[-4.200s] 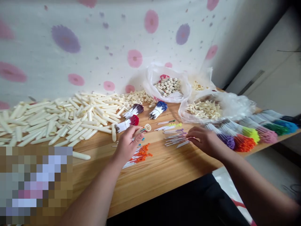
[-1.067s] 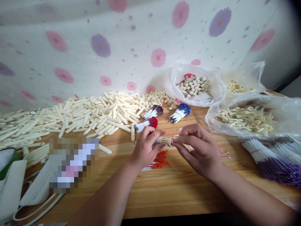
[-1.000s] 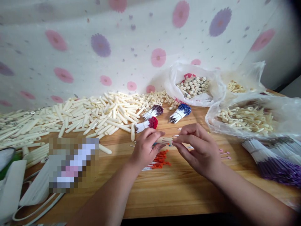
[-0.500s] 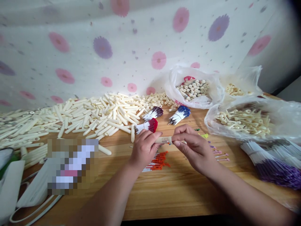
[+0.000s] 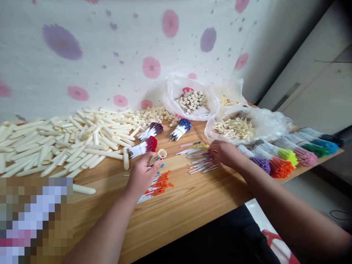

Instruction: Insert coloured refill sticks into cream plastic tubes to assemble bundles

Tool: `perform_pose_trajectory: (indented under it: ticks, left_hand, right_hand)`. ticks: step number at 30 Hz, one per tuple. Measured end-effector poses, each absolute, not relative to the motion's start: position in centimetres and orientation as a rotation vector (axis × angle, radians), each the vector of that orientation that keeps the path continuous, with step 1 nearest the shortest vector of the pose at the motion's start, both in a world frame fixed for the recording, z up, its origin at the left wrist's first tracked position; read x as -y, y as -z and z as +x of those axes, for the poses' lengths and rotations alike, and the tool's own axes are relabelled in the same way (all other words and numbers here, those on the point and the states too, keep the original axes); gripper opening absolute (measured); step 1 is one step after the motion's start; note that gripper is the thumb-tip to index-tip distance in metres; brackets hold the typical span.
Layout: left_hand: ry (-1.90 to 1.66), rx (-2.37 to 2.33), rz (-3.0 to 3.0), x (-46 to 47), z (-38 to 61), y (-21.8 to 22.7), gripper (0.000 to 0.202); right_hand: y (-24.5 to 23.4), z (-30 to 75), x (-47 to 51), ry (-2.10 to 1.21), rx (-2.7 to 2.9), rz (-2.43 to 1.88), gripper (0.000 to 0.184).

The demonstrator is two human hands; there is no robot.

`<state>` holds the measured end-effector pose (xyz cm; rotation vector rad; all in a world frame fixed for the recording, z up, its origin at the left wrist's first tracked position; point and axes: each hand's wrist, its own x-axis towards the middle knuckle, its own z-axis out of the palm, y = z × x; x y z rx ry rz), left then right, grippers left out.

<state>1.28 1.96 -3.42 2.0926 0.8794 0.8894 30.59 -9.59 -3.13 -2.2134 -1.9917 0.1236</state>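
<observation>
My left hand [image 5: 143, 171] is closed round a cream slotted pen barrel [image 5: 162, 154], its round open end tilted up towards me. Small blue tips show beside the fingers. My right hand [image 5: 224, 153] reaches down, fingers curled, over the heads of thin white pen refills [image 5: 202, 165]; its fingertips are hidden, so what they pinch cannot be seen. Yellow-headed refills [image 5: 199, 147] lie just left of it. Below my left hand is a spread of orange-headed refills [image 5: 159, 185].
Cream pen tubes [image 5: 90, 135] are heaped at the left. Banded red [image 5: 143, 146] and blue [image 5: 180, 129] refill bundles lie mid-table. Plastic bags [image 5: 211, 110] of cream parts stand behind. Several coloured refill bundles [image 5: 283, 167] line the right edge. A blurred patch covers the lower left.
The view has turned to the right. My right hand has let go of the slotted barrel and moved right to the loose refills. My left hand still holds the barrel, now tipped upward.
</observation>
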Motion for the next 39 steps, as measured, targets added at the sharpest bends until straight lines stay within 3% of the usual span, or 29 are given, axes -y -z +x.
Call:
perform_pose_trajectory:
  ticks: [16, 28, 35, 39]
  left_hand:
    - [-0.878, -0.815, 2.160, -2.0, 1.5, 3.2, 0.005]
    - [-0.818, -0.849, 2.138, -2.2, 1.4, 3.5, 0.011]
    - [-0.859, -0.836, 1.978, -2.0, 1.5, 3.0, 0.018]
    - [-0.609, -0.817, 1.892, -1.7, 1.3, 2.7, 0.023]
  right_hand:
    - [3.6, 31.1, 8.2, -0.133, 2.066, -2.281, 0.014]
    - [3.5, 31.6, 8.6, -0.051, 2.230, -2.041, 0.021]
    - [-0.3, 28.3, 8.4, -0.209, 2.254, -1.680, 0.019]
    - [-1.9, 24.0, 6.7, -0.323, 2.318, -1.370, 0.021]
